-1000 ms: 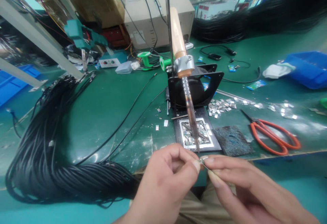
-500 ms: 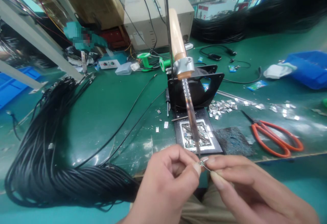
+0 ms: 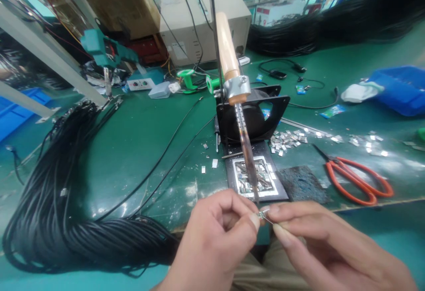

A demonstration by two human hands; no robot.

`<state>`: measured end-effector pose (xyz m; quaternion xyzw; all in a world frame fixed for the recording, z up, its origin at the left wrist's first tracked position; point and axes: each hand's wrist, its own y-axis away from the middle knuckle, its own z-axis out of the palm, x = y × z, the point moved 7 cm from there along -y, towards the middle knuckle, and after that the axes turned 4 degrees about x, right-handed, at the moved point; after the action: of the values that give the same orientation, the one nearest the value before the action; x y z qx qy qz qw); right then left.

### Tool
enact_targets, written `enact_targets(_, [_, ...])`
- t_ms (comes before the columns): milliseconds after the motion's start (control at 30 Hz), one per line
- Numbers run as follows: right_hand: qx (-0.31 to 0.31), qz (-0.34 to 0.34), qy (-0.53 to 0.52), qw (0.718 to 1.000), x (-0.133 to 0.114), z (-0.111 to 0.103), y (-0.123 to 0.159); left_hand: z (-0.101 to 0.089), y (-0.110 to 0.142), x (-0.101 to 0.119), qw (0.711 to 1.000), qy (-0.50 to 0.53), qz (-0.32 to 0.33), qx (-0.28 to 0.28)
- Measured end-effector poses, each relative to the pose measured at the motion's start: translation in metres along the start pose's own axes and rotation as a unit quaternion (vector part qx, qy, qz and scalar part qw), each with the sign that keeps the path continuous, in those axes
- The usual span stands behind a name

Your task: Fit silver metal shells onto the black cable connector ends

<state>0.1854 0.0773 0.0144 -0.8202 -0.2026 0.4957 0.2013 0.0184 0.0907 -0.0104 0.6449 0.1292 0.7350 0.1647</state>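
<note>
Close to the lower middle, my left hand (image 3: pixel 221 233) is closed in a pinch on a small metal connector (image 3: pixel 261 215), mostly covered by the fingertips. My right hand (image 3: pixel 318 233) pinches a thin solder wire (image 3: pixel 268 220) between thumb and forefinger, its end at the connector. Right above both hands, a soldering iron (image 3: pixel 246 145) with a wooden handle is clamped pointing down. Its tip ends at or just above the connector; whether they touch, I cannot tell. Behind the fingertips lies a white-rimmed tray (image 3: pixel 237 184) of small metal pieces.
Orange-handled scissors (image 3: pixel 358 180) lie at the right beside a dark scouring pad (image 3: pixel 303 184). Loose metal pieces (image 3: pixel 288 140) are scattered near a black fan (image 3: pixel 252 118). A thick bundle of black cables (image 3: pixel 66 238) covers the left. A blue bin (image 3: pixel 400 89) stands far right.
The view has shifted very slightly. Both hands keep the same pinches beneath the iron, and the connector appears a touch lower relative to the tip.
</note>
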Motion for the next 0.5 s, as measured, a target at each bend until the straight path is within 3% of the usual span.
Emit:
enact_targets(300, [0.037, -0.018, -0.009, 0.999, -0.008, -0.003, -0.018, 0.003, -0.003, 0.001, 1.0, 0.005, 0.006, -0.003])
enact_targets(500, [0.027, 0.0, -0.022, 0.999, -0.006, 0.002, -0.019, 0.003, -0.002, 0.005, 1.0, 0.023, 0.005, 0.005])
